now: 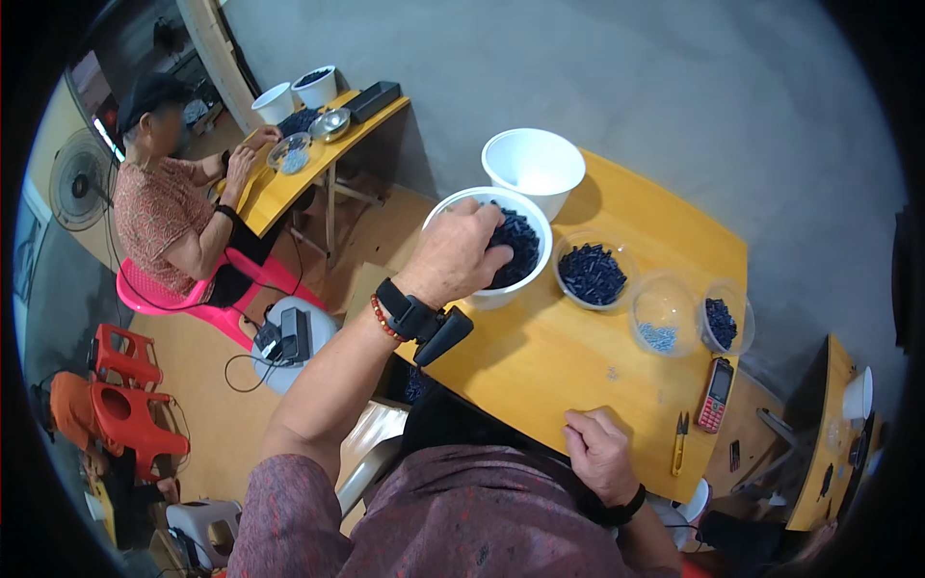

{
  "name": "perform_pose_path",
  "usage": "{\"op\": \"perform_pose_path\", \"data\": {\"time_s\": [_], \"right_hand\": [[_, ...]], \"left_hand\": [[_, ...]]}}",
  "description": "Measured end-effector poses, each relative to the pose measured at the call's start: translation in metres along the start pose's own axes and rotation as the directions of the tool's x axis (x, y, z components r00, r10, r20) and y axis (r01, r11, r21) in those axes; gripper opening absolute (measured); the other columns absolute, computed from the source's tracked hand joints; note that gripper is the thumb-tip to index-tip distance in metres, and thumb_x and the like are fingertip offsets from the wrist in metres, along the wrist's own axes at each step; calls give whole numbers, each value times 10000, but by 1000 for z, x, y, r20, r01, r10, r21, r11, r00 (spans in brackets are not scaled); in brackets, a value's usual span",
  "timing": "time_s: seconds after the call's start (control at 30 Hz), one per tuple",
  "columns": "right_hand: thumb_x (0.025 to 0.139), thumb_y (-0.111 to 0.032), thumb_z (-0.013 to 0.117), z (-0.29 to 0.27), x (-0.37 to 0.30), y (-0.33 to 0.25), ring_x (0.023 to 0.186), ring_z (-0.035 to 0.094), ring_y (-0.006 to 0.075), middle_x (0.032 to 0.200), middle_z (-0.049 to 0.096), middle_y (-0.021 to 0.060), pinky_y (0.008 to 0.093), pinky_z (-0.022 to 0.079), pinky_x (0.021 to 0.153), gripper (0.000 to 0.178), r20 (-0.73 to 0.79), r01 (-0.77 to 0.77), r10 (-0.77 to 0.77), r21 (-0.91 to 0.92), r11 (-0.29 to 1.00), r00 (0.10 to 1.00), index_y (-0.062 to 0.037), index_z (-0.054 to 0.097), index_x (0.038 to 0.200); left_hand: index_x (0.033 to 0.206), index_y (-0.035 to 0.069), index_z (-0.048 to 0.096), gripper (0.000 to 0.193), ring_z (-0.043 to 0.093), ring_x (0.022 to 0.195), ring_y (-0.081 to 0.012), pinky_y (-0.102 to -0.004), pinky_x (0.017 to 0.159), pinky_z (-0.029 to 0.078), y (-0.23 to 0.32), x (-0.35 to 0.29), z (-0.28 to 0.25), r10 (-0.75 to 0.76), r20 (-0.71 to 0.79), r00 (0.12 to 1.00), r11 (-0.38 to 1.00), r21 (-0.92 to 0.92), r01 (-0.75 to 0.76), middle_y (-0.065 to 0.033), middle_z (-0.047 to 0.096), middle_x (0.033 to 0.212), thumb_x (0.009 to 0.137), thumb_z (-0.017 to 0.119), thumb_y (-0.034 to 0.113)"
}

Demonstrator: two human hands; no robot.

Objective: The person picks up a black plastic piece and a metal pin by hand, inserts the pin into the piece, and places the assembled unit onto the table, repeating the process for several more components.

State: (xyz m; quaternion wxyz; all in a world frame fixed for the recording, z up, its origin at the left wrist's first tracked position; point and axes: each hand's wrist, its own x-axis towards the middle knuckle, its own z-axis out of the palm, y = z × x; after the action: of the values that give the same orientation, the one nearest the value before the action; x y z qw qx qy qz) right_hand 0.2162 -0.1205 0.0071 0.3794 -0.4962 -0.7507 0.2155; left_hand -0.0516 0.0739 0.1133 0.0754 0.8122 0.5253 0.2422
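My left hand [458,249] reaches over the rim of a white plastic tub [546,241] that holds many short dark blue pieces [518,249]. Its thumb and fingers are apart above the pieces; some fingertips are hidden. My right hand [599,455] rests curled at the table's near edge, its palm out of sight. To the right of the tub stand a clear bowl of dark pieces [592,275], a clear bowl with small light blue metallic bits [658,337] and a clear cup of dark pieces [721,324].
A second white tub [533,162] stands behind the first on the yellow table [520,361]. Yellow-handled thread snips [680,445] and a red keypad phone [714,396] lie at the right edge. Another person [169,212] works at a table on the left, near red stools [128,414].
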Motion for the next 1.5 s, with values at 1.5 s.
{"op": "perform_pose_path", "data": {"time_s": [1.5], "right_hand": [[799,36,694,-5,8,4,755,655,325,860,640,151,375,534,653,217,16,-16,16,36,999,1000,2,658,1011]], "left_hand": [[943,19,578,73,616,786,-284,-387,696,497,-31,33,31,91,-18,996,915,-393,-91,-141,628,838,921,600,86]]}}
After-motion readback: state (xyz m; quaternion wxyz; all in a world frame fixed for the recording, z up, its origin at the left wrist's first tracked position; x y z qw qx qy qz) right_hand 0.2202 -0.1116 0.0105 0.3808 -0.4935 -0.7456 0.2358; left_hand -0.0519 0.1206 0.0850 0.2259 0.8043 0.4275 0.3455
